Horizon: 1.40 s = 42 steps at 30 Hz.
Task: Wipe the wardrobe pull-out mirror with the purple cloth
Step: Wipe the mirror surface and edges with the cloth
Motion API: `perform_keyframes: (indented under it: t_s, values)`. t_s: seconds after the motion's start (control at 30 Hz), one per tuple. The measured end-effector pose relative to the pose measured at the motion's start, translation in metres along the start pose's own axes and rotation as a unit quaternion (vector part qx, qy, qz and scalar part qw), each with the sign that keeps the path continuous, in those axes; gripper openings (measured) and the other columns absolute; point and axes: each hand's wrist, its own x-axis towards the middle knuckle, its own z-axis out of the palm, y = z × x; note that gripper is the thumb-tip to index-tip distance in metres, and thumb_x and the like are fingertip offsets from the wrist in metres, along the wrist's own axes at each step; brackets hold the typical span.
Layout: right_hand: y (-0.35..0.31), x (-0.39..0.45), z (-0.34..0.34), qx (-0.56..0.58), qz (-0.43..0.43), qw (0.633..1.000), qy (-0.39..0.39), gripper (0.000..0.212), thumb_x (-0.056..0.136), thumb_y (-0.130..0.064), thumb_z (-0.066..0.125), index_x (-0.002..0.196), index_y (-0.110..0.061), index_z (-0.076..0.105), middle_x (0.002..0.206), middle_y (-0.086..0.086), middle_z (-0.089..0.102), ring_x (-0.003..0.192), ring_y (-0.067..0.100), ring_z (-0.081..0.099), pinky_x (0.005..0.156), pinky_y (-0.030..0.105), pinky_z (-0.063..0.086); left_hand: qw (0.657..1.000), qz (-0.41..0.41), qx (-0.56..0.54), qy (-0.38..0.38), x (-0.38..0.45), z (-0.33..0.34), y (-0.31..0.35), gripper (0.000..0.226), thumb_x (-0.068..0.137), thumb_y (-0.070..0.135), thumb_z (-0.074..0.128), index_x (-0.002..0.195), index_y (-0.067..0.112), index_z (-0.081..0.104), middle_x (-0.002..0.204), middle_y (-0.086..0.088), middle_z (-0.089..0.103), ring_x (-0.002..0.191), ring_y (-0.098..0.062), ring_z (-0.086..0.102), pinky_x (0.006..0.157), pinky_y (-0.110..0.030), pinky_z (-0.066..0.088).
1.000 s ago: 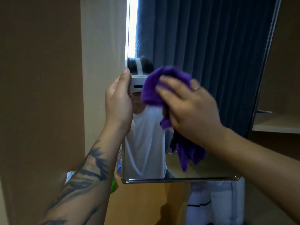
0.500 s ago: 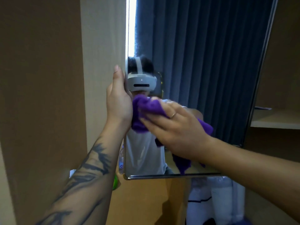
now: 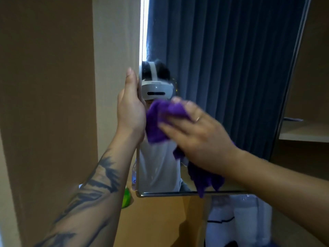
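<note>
A: Where's the purple cloth point(image 3: 165, 120)?
B: Flat against the mirror point(image 3: 231, 68) glass, low on its left side, under the right hand point(image 3: 197, 138), fingers spread and pressing it.
A: And the left hand point(image 3: 130, 107)?
B: Grasping the mirror's left edge, touching the cloth.

A purple cloth point(image 3: 165, 122) against a mirror point(image 3: 231, 86) reflecting dark blue pleated curtains, a white headset and a white shirt. Dark grey-black tattoo patterns mark the forearm point(image 3: 96, 189), beside tan-brown wardrobe panels point(image 3: 48, 104); a bright green object point(image 3: 126, 197) shows below.
</note>
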Motion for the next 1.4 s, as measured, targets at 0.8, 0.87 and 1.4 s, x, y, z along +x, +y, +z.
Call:
perform_keyframes:
  t_s: [0.8,0.87,1.4]
  values:
    - [-0.019,-0.017,0.010,0.013,0.073,0.994,0.077,0.037,0.103,-0.022,0.060,0.139,-0.014,0.065,0.151,0.010,0.056,0.136,0.036,0.051,0.111,0.047,0.037,0.998,0.055,0.025,0.001,-0.010,0.003,0.006,0.047,0.110,0.034,0.049,0.078,0.032,0.084,0.076,0.012,0.076,0.074,0.001,0.073,0.066,-0.016,0.056]
    - [-0.029,-0.022,0.014,0.015,0.118,0.990,0.075,0.041,0.102,-0.024,0.061,0.142,-0.014,0.062,0.152,0.011,0.055,0.134,0.038,0.050,0.107,0.049,0.040,0.998,0.050,0.030,0.003,-0.011,0.001,0.005,0.043,0.108,0.039,0.051,0.082,0.031,0.084,0.079,0.010,0.077,0.076,-0.002,0.074,0.065,-0.019,0.057]
    - [-0.030,-0.019,0.013,0.010,-0.072,0.995,0.064,0.028,0.105,-0.022,0.059,0.128,-0.018,0.074,0.132,0.005,0.071,0.115,0.033,0.066,0.097,0.046,0.047,0.997,0.050,0.045,0.032,-0.012,0.007,0.002,0.045,0.108,0.027,0.052,0.071,0.023,0.077,0.065,0.017,0.071,0.066,0.008,0.067,0.063,-0.010,0.051]
